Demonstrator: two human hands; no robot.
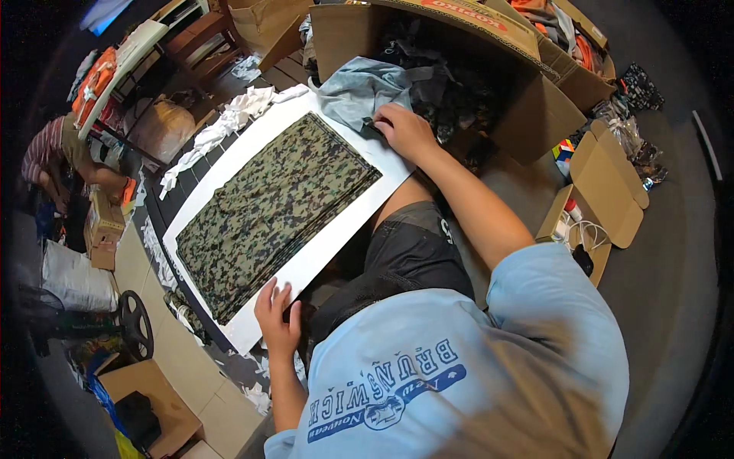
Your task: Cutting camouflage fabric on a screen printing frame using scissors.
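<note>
A neat stack of camouflage cloth [279, 206] in green, brown and black lies flat on a white board [375, 200]. My left hand [278, 320] rests at the board's near left edge, fingers apart and holding nothing. Beyond the stack's right end, my right hand [405, 132] is closed, its fingertips on a small dark item that I cannot make out. Next to those fingertips, a crumpled grey-blue cloth [359, 90] lies over the board's far corner.
White scraps [233, 118] line the board's far side. An open cardboard box [527, 115] with dark cloth stands at the right. A smaller open box [612, 187] holds a white cable. At far left, another person [61, 157] bends beside a white table [122, 69].
</note>
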